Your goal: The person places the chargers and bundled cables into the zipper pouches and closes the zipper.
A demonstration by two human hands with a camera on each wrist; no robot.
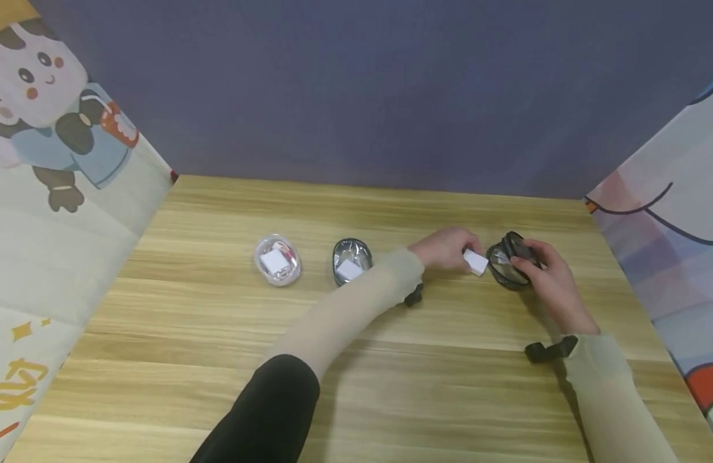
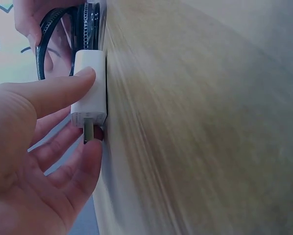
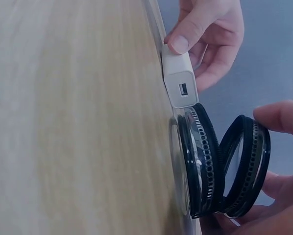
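My left hand (image 1: 447,248) pinches a white USB charger (image 2: 90,88) between thumb and fingers. Metal prongs show at the charger's near end in the left wrist view, and a USB port faces the other way in the right wrist view. Just right of it stands a small round zip case (image 3: 200,161), clear with black edging, its lid (image 3: 247,166) raised. My right hand (image 1: 555,283) grips that lid between thumb and fingers. In the right wrist view the charger overlaps the case's rim.
Left of my hands lies a black-edged clear case (image 1: 352,251) with a white block inside, partly hidden by my left sleeve (image 1: 356,308). Farther left is a white-edged clear case (image 1: 278,280) holding a white block and a cable. A blue-grey panel (image 1: 379,96) borders the wooden table (image 1: 159,334) behind.
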